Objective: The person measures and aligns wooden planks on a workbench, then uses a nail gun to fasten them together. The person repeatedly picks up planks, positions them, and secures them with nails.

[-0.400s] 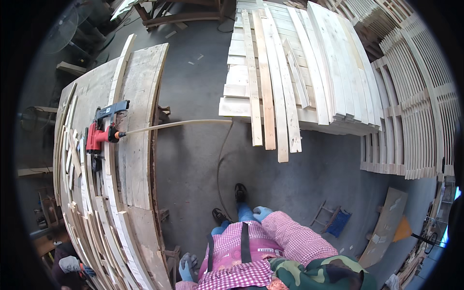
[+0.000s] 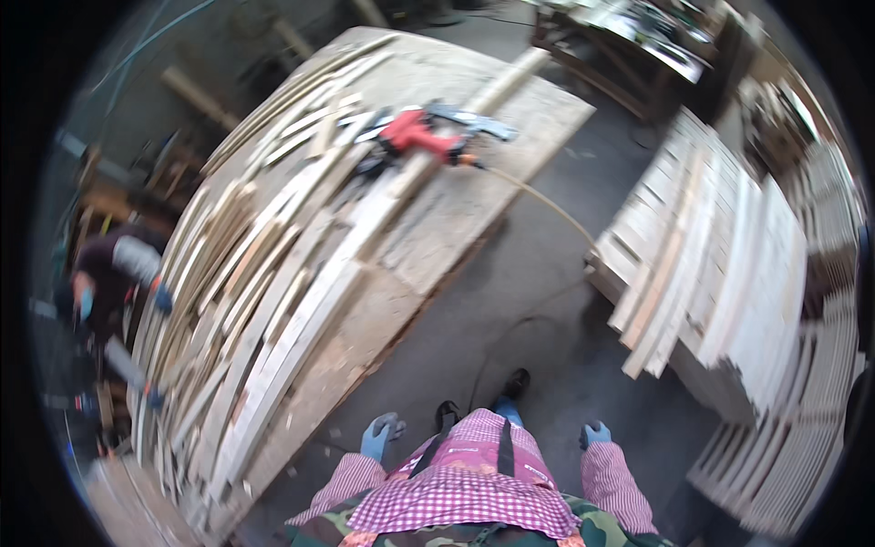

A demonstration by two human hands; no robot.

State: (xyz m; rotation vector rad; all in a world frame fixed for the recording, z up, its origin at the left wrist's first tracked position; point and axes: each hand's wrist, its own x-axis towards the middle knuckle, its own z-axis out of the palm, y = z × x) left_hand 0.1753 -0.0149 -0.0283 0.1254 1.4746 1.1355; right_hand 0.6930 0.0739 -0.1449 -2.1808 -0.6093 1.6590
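My left hand (image 2: 380, 435) in a blue glove hangs at my side with its fingers apart, holding nothing, close to the near corner of the wooden workbench (image 2: 460, 214). In a matching blue glove, my right hand (image 2: 594, 433) also hangs empty, over the grey floor. A red nail gun (image 2: 421, 135) lies on the far part of the bench, with a tan hose (image 2: 547, 205) running off it toward the floor. Several long wooden slats (image 2: 273, 301) lie across the bench.
A stack of pale boards (image 2: 720, 264) stands to my right, with slatted panels (image 2: 802, 428) beyond it. Another person (image 2: 114, 273) in dark clothes and blue gloves works at the bench's far left side. A cluttered table (image 2: 638, 36) stands at the back.
The view has swung to the left, so the bench now fills the middle. Both my hands have come apart and dropped to my sides.
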